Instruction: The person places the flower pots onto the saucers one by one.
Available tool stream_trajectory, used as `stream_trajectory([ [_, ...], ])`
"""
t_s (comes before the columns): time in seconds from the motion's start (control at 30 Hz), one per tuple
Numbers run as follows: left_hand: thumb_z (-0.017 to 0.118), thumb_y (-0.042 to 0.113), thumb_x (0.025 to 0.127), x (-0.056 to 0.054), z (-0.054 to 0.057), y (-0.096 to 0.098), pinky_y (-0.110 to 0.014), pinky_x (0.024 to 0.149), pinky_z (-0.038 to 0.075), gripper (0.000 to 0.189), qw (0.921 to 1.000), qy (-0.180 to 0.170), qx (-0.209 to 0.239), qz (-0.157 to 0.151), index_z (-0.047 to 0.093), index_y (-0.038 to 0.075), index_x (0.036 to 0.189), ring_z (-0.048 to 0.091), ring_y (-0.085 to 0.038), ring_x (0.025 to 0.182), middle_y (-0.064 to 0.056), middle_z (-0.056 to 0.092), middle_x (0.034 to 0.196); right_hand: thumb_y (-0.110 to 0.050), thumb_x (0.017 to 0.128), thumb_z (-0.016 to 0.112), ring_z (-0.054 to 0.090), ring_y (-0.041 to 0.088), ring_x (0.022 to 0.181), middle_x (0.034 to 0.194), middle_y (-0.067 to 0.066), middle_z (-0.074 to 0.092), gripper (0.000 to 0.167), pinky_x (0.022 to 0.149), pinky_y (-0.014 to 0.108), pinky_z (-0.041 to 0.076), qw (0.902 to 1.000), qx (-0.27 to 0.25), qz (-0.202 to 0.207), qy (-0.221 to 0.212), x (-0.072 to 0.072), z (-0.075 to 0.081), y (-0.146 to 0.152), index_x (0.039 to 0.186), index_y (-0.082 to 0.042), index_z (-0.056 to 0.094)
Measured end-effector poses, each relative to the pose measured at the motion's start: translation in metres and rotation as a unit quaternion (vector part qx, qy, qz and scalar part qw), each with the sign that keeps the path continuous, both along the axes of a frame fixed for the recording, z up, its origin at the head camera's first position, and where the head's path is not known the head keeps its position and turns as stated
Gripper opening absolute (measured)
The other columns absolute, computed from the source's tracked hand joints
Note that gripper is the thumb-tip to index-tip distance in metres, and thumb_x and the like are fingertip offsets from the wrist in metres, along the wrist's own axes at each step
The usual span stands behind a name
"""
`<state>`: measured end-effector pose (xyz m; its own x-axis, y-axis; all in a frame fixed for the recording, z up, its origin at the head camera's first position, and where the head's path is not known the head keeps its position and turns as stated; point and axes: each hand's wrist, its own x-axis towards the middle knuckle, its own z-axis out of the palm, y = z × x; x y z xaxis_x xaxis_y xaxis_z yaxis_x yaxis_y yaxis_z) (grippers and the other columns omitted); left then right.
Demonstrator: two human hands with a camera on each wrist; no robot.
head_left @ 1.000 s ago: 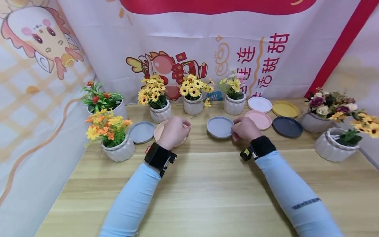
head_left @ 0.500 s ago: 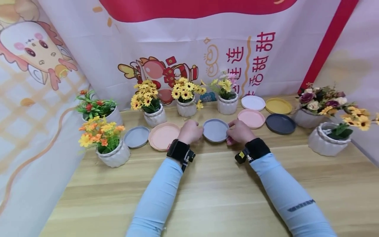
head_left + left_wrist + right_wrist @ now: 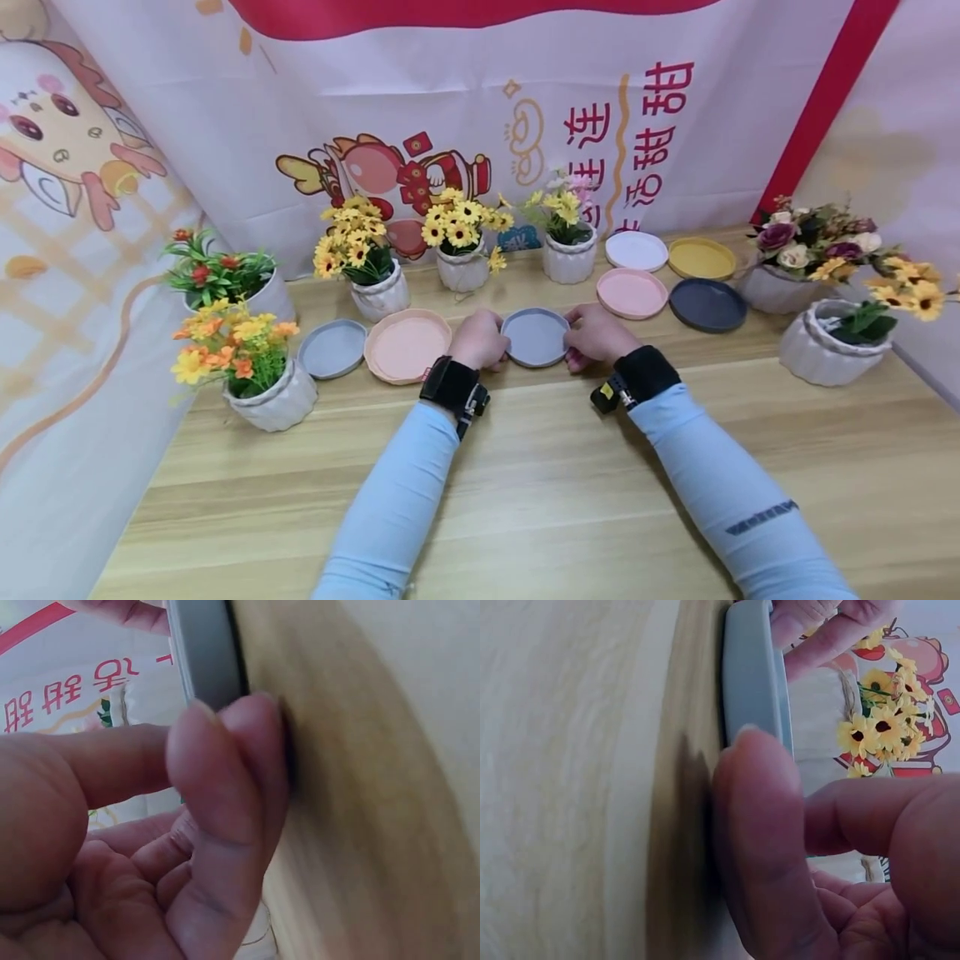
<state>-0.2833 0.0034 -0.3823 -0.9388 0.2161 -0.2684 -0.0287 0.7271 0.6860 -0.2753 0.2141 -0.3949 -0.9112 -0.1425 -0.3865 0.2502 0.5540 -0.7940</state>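
Both hands are at a round grey-blue saucer [image 3: 536,337] with a low rim, near the middle of the wooden table. My left hand [image 3: 482,340] holds its left rim between bent fingers and thumb, and the left wrist view shows the fingertips [image 3: 210,750] against the saucer's edge [image 3: 206,656]. At the opposite side my right hand [image 3: 600,335] pinches the right rim. In the right wrist view the saucer's side wall [image 3: 750,671] stands just off a fingertip [image 3: 761,761]. A larger peach saucer [image 3: 407,346] lies close to the left hand.
Another grey saucer [image 3: 332,348] lies at left. White [image 3: 636,251], yellow [image 3: 701,258], pink [image 3: 632,293] and dark [image 3: 707,304] saucers sit at back right. Potted flowers stand at left [image 3: 273,400], along the back [image 3: 462,268] and at right [image 3: 834,346]. A printed cloth [image 3: 420,75] hangs behind.
My left hand has moved right, from over the peach saucer to the grey-blue saucer's left rim. My right hand stays at the right rim, and that saucer has come slightly nearer.
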Motion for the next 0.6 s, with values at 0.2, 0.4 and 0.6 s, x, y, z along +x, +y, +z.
stream_trajectory([
  [0.2,0.056,0.0,0.096,0.0,0.001,-0.002,-0.028,0.049,0.057,0.025,0.9992,-0.02,0.031,0.017,0.06,-0.002,0.121,0.063,-0.016,0.05,-0.011,0.069,0.068,-0.01,0.099,0.053,0.067,0.02,0.06,0.08,0.015,0.066,0.041,0.06,0.033,0.06,0.9999,0.005,-0.015,-0.003,-0.003,0.007,0.002,0.138,0.001,0.046],
  [0.4,0.057,-0.003,0.094,-0.002,0.0,-0.004,-0.03,0.049,0.058,0.032,0.9966,-0.034,0.067,0.032,0.059,-0.005,0.126,0.062,-0.016,0.048,-0.012,0.069,0.067,-0.015,0.1,0.049,0.067,0.017,0.058,0.076,0.012,0.068,0.04,0.058,0.032,0.059,0.9955,0.006,-0.057,0.075,-0.012,0.028,0.028,0.136,0.005,0.05],
  [0.6,0.057,-0.004,0.094,-0.001,-0.003,-0.007,-0.03,0.049,0.058,0.035,0.9924,-0.057,0.105,0.031,0.056,-0.006,0.129,0.062,-0.016,0.049,-0.016,0.069,0.071,-0.013,0.101,0.046,0.064,0.012,0.052,0.064,0.003,0.064,0.039,0.057,0.032,0.06,0.9837,-0.011,-0.119,0.135,-0.048,0.049,0.06,0.131,0.01,0.054],
])
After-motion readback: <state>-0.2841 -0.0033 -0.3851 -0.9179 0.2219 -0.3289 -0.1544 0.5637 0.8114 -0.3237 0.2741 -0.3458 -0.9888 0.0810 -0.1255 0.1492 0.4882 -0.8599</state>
